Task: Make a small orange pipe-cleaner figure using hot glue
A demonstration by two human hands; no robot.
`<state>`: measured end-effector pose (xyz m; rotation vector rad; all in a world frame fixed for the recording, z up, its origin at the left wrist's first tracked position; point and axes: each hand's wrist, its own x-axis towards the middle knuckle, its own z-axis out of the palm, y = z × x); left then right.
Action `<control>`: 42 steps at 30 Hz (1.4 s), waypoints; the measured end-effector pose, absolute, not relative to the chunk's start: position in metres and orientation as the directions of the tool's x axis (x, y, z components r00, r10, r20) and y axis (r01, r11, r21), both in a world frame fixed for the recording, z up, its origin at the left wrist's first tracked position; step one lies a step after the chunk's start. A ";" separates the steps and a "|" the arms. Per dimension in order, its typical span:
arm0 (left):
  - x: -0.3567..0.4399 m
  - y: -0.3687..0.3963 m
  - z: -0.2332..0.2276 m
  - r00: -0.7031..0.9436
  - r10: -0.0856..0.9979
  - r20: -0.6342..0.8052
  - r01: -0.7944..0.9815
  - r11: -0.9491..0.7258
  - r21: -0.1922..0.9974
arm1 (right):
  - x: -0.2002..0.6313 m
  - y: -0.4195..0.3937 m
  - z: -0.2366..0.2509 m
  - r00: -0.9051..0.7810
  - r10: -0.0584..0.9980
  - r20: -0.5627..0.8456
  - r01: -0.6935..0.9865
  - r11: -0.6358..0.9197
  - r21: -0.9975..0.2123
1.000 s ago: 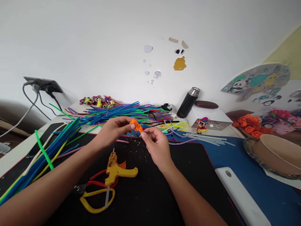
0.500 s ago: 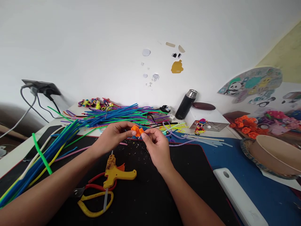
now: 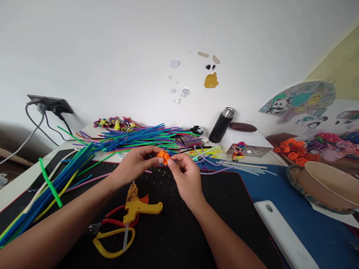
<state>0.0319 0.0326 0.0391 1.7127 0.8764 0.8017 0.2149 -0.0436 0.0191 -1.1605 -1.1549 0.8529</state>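
Note:
Between my two hands is a small orange pipe-cleaner flower [image 3: 163, 157], held above the far part of the black mat [image 3: 179, 224]. My left hand [image 3: 138, 161] pinches it from the left with thumb and fingertips. From the right, the thumb and bent fingers of my right hand [image 3: 187, 175] close on its other side. Below my left hand lies a yellow hot glue gun [image 3: 137, 205] with a glue stick in its back end. Partly under the gun are red-handled pliers [image 3: 112, 221] and a coiled yellow measuring tape [image 3: 108, 254].
Bundles of coloured pipe cleaners [image 3: 129, 137] cover the back and left. Behind on the right stand a black flask [image 3: 221, 125] and a small doll figure [image 3: 239, 150]. Farther right are orange flowers [image 3: 294, 149], a beige bowl [image 3: 333, 183] and a long white device [image 3: 283, 231].
My right hand has shifted slightly left, closer to my left hand. The orange flower has turned a little and looks more compact between the fingers. The tools on the mat lie unmoved.

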 end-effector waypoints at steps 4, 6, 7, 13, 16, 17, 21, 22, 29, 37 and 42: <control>0.031 0.033 0.037 0.517 0.851 0.089 0.185 -0.213 0.959 | 0.215 -0.044 0.020 0.238 0.941 0.243 0.086 0.228 -0.970; 0.031 0.032 0.038 0.520 0.847 0.109 0.170 -0.227 0.959 | 0.215 -0.044 0.019 0.242 0.939 0.243 0.100 0.225 -0.969; 0.031 0.032 0.039 0.521 0.846 0.115 0.171 -0.235 0.957 | 0.215 -0.044 0.019 0.244 0.939 0.243 0.106 0.223 -0.969; 0.033 0.030 0.044 0.522 0.844 0.121 0.158 -0.235 0.959 | 0.215 -0.045 0.019 0.240 0.944 0.228 0.101 0.209 -0.973; 0.036 0.027 0.045 0.490 0.857 0.162 0.137 -0.259 0.956 | 0.214 -0.045 0.019 0.236 0.945 0.229 0.108 0.209 -0.972; 0.037 0.026 0.045 0.482 0.858 0.175 0.127 -0.267 0.955 | 0.214 -0.045 0.018 0.239 0.944 0.228 0.115 0.206 -0.972; 0.040 0.024 0.043 0.495 0.857 0.143 0.093 -0.216 0.972 | 0.215 -0.045 0.013 0.261 0.936 0.236 0.142 0.205 -0.968; 0.040 0.023 0.042 0.499 0.857 0.128 0.087 -0.197 0.977 | 0.216 -0.045 0.012 0.260 0.938 0.230 0.141 0.199 -0.970; 0.041 0.022 0.041 0.527 0.841 0.123 0.037 -0.167 0.985 | 0.217 -0.044 0.009 0.256 0.947 0.193 0.132 0.163 -0.978; 0.041 0.020 0.042 0.550 0.817 0.174 0.036 -0.231 0.972 | 0.219 -0.044 0.010 0.273 0.937 0.217 0.191 0.168 -0.967; 0.041 0.019 0.043 0.545 0.819 0.179 0.085 -0.266 0.960 | 0.217 -0.044 0.010 0.269 0.926 0.267 0.252 0.200 -0.947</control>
